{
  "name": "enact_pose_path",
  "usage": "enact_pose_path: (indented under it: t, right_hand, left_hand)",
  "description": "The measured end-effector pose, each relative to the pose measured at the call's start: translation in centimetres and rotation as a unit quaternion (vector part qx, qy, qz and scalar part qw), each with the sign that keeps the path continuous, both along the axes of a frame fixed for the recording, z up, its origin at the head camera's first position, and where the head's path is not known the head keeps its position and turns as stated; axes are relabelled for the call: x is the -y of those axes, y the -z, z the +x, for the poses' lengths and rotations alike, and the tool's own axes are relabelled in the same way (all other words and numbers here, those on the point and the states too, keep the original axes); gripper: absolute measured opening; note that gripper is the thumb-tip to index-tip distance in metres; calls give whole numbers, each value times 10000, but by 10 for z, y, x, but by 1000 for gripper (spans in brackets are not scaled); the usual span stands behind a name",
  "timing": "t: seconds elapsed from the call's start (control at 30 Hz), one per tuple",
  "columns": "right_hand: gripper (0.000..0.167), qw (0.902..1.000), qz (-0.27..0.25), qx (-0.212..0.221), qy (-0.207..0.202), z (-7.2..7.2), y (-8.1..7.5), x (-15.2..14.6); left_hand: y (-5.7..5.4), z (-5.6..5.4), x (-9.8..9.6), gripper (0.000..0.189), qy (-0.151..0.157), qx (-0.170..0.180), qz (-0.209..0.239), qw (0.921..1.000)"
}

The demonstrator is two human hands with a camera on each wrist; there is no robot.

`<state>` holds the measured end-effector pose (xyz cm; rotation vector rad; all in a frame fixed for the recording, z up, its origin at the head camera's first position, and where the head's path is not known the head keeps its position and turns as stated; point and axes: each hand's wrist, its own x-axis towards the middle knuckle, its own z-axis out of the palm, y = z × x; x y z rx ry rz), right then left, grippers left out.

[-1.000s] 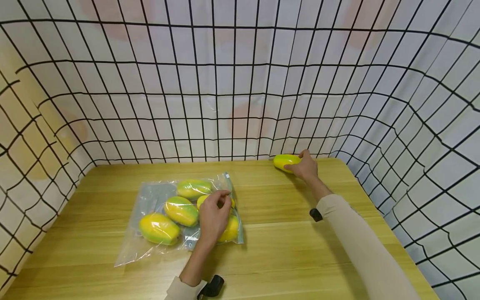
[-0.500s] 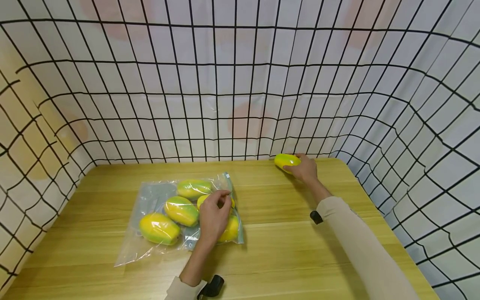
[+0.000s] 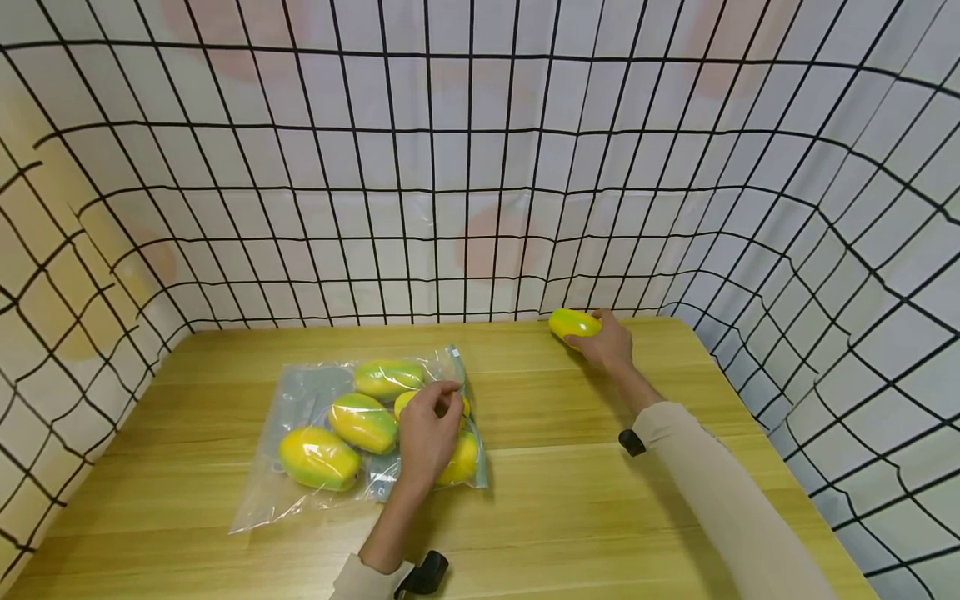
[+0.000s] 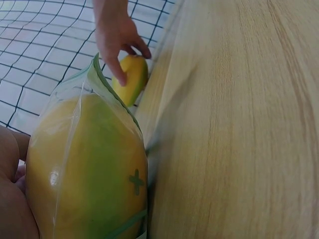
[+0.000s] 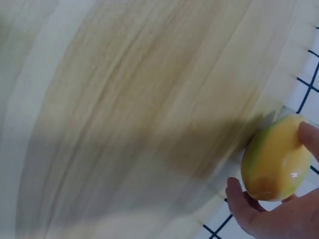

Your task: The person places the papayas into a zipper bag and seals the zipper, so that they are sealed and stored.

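Note:
A clear zip bag (image 3: 300,392) lies on the table with several yellow-green papayas (image 3: 363,422) inside. My left hand (image 3: 427,433) is over the bag's right part, its curled fingers and thumb pinching the plastic near the zip edge; the exact contact is hard to see. In the left wrist view one bagged papaya (image 4: 89,169) fills the space beside that hand (image 4: 12,184). At the far right, my right hand (image 3: 611,343) grips a loose papaya (image 3: 573,323) between thumb and fingers, close to the table's back edge. The right wrist view shows this papaya (image 5: 274,159) with fingers around it.
A wooden table (image 3: 555,517) carries everything. Black wire grid panels (image 3: 465,225) backed by white sheeting rise along its back and sides. Bare tabletop lies between the bag and the right hand.
My right hand's fingers have lowered and settled around the loose papaya, which has shifted very slightly. The left hand and the bag look unmoved.

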<state>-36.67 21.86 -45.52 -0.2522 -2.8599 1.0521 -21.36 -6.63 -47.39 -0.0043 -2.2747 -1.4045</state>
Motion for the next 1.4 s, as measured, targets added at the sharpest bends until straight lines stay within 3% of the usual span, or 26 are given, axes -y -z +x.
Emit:
enact_pose_path:
  t: [0.43, 0.87, 1.13, 1.4]
  right_hand:
    - [76, 9992, -162, -333, 137, 8, 3, -3]
    - [75, 9958, -94, -443, -795, 28, -2, 22]
    - [76, 9929, -191, 1, -1170, 45, -5, 43]
    - [74, 9830, -379, 644, -1677, 62, -17, 57]
  left_hand:
    - [0, 1, -1, 17, 61, -5, 3, 10000]
    - [1, 2, 0, 16, 44, -4, 35, 10000]
    - [2, 2, -1, 16, 82, 28, 28, 10000]
    - [0, 1, -1, 16, 55, 7, 6, 10000]
